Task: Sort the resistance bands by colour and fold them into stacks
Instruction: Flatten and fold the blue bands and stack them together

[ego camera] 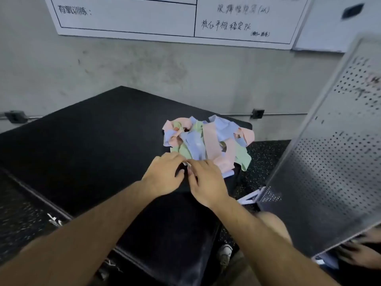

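Crumpled pastel bands [208,141], matte black platform [82,141]

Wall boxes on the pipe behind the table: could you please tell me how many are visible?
2 boxes: one at the far left edge, one right of the band pile. More may be hidden behind the table or the perforated panel.

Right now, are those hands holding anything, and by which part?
The left hand and right hand both seem to pinch one pale band by its end, at the near edge of the tangled pile. Its colour cannot be told.
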